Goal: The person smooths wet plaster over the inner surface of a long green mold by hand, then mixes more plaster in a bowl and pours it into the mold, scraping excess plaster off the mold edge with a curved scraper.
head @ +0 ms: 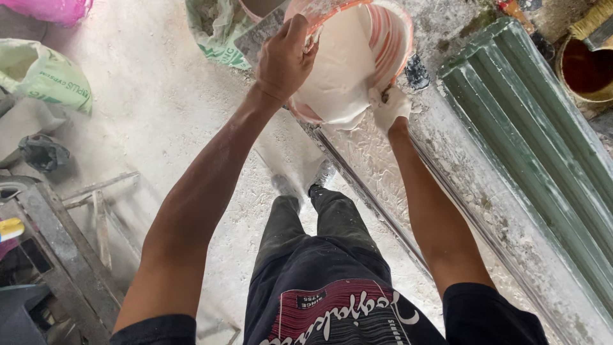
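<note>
The bucket [377,38], orange plastic and smeared white, is tipped steeply over the long mould [460,185] that runs across the floor, its mouth facing down toward the person. Thick white plaster [335,76] fills most of it and sags out over the lower lip in one heavy mass. Judging by how slowly it hangs, the mix is dense and pasty, not runny, so the bucket is probably heavy and front-loaded while tilted. The wet rim looks slippery; the upper rim and the wall just under it seem the surest places to grip, with a second hold at the lower lip to steer the flow.

The left hand [284,57] is closed over the upper rim, fingers curled inside the edge, carrying the tilt. The right hand [391,107], coated white, is cupped at the lower lip and touching the plaster, its fingers partly closed; whether it grips the rim or only scrapes the paste I cannot tell.

Counted: one bucket in hand, one mass of plaster, two hands. Just beside the mould lies one green ribbed panel [543,147]. A second container [584,70] with dark reddish liquid stands near the upper right. Two pale green sacks [45,76] show, one at the left, one behind the bucket, and one pink bag [54,9] at the top left corner.
</note>
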